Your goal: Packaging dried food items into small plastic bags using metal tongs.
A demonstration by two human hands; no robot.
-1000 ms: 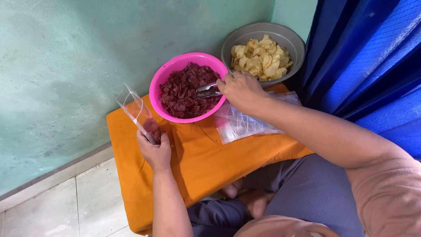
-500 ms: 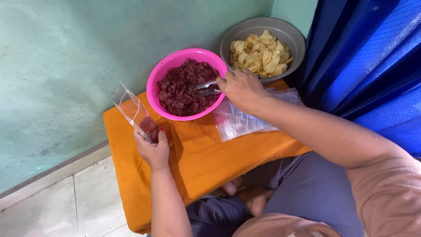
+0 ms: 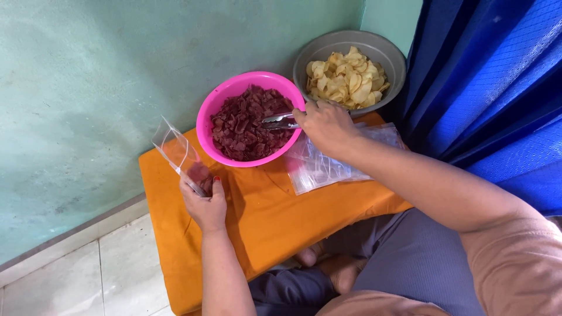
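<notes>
My left hand (image 3: 206, 202) holds a small clear plastic bag (image 3: 182, 157) upright over the orange cloth (image 3: 275, 216); a few dark red chips lie at the bag's bottom. My right hand (image 3: 325, 124) grips metal tongs (image 3: 280, 122) whose tips rest in the dark red chips (image 3: 249, 123) filling a pink bowl (image 3: 212, 105). The tongs look nearly closed among the chips. The bag stands left of the pink bowl, apart from it.
A grey bowl (image 3: 386, 55) of pale yellow chips (image 3: 346, 79) sits behind the pink bowl by the green wall. Several empty clear bags (image 3: 328, 164) lie on the cloth under my right forearm. Blue curtain (image 3: 497, 76) hangs at right; tiled floor (image 3: 88, 269) at lower left.
The view shifted slightly. My right hand stays at the pink bowl with the tongs in the red chips; my left hand keeps the bag in nearly the same place.
</notes>
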